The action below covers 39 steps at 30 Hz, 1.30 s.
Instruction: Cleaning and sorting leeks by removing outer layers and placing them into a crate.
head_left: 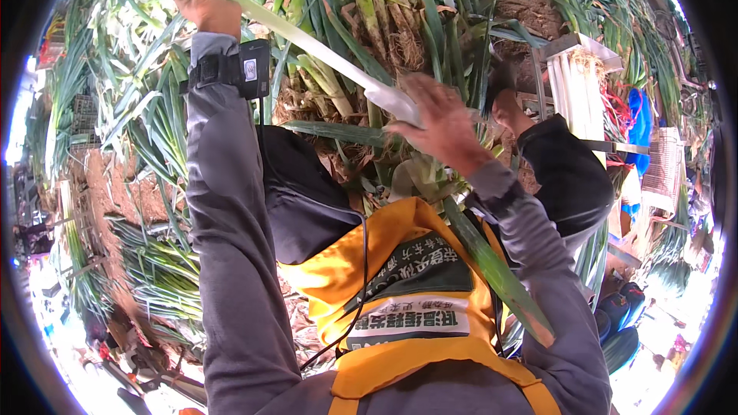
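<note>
A long leek (315,46) slants across the upper part of the head view, its green leaves at the upper left and its white shank running down toward the middle. My left hand (209,6) is closed around it where green meets white. At the leek's white lower end is my right hand (444,119), blurred by motion. Its thumb and fingers lie on either side of that end, but whether they grip it is unclear. Across my yellow apron (415,223) and right forearm lies a loose green leaf (492,269) with a browned tip.
Leeks with rooty ends (384,23) are heaped in front of me. More green leeks (165,269) lie on brown soil at the left. On the right, trimmed white leeks (576,92) rest in a metal frame (580,44), beside red strings and a blue cloth (639,131).
</note>
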Tool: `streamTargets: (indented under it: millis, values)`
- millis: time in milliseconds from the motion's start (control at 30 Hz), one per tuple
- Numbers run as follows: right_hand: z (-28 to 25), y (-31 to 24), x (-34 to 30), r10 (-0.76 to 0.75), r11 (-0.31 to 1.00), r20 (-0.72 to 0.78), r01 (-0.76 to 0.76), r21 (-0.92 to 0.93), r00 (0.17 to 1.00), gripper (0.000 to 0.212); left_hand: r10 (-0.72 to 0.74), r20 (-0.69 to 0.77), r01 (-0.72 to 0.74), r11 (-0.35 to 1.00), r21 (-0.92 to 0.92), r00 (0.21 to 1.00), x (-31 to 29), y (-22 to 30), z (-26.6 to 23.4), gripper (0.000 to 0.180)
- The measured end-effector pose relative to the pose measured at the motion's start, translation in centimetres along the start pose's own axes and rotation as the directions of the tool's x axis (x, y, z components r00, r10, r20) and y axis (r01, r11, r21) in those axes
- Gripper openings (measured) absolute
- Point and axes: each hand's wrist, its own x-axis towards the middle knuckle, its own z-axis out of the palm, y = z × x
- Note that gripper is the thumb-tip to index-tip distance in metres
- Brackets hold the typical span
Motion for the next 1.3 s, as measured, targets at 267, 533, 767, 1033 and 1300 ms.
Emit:
streamTargets:
  millis: [267,533,767,1033,1300]
  values:
    - [-0.4,0.4,1.9,0.027,0.943,-0.116,0.014,0.333,0.993,0.037,-0.492,0.086,0.462,0.724,-0.512,0.866,-0.9,1.8,0.8,0.044]
    - [-6.4,-1.4,2.1,-0.112,0.861,0.108,0.042,0.508,0.988,0.023,-0.570,0.454,0.675,0.261,-0.690,0.685,1.0,0.3,-2.1,0.032]
    - [-11.5,-2.3,-6.2,0.204,0.335,0.497,-0.537,0.774,0.843,0.020,-0.585,0.444,0.706,0.357,-0.611,0.679,3.9,-2.2,-6.2,0.024]
    - [-5.3,3.6,-5.5,0.114,0.978,0.149,-0.138,0.157,0.982,0.036,-0.581,0.362,0.582,0.248,-0.775,0.729,1.4,-3.0,-2.6,0.019]
    - [-2.5,-2.1,2.5,0.264,0.090,0.312,-0.345,0.934,0.913,0.053,-0.590,0.193,0.448,0.323,-0.833,0.784,2.7,-1.0,-3.3,0.019]
